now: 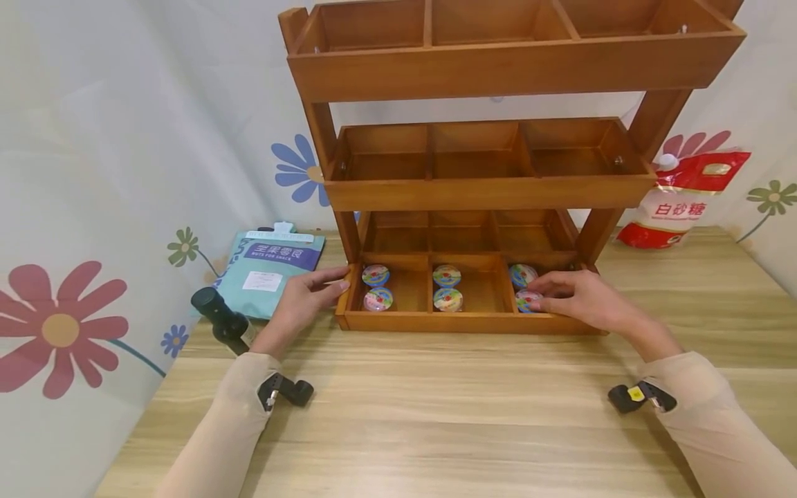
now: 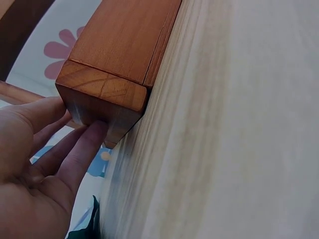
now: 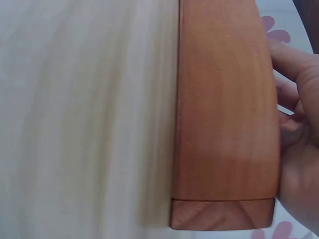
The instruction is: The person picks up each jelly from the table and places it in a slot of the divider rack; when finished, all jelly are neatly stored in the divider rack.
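Note:
A brown wooden tiered rack [image 1: 488,194] stands on the table, its tiers split into compartments. In its lowest front row, small lidded cups sit in pairs: blue-rimmed cups [image 1: 376,275] behind, paler ones [image 1: 378,299] in front. My right hand [image 1: 582,297] reaches into the right compartment, thumb and fingers about the front pink-lidded cup [image 1: 528,301], beside a blue one [image 1: 521,275]. In the right wrist view the front board [image 3: 227,109] hides those fingertips. My left hand [image 1: 305,304] rests with extended fingers against the rack's left end [image 2: 102,94], holding no cup.
Left of the rack lie a teal snack bag [image 1: 264,273] with a clip and a dark bottle [image 1: 225,319]. At the right back stands a red and white sugar bag [image 1: 681,200]. Wood-grain table [image 1: 448,408] extends in front; a flowered cloth [image 1: 124,173] hangs behind.

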Demonstrator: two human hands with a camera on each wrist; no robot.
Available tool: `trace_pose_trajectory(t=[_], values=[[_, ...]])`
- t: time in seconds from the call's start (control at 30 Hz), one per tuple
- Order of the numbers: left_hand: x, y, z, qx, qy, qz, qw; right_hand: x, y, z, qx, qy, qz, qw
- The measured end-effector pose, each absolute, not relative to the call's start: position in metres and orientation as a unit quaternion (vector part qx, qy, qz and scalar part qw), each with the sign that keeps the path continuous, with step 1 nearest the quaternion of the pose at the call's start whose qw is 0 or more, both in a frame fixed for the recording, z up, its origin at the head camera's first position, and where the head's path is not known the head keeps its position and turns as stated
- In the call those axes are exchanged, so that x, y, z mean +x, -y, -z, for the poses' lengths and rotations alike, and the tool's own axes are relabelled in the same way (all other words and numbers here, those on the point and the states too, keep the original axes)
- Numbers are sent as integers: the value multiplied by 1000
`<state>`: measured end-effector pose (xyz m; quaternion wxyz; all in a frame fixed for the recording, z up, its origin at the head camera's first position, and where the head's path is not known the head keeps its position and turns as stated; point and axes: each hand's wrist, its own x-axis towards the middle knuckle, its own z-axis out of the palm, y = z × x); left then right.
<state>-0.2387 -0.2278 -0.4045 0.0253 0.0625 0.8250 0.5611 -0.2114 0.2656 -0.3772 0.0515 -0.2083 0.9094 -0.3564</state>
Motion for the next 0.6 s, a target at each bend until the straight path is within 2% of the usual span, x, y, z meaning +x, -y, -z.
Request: trace_pose_trajectory(t=[0.13, 0.4, 0.5, 0.6], values=[[-239, 225, 406, 70, -827, -557, 19, -204, -274, 371, -197, -920, 338, 16], [-236, 225, 404, 81, -860, -503, 2, -182, -313, 364, -152, -931, 313, -111], [-231, 227, 400, 76, -882, -465, -12, -176, -331, 363, -141, -933, 307, -128], [-227, 230, 395, 84, -908, -407, -50, -172, -347, 362, -111, -946, 278, -124]])
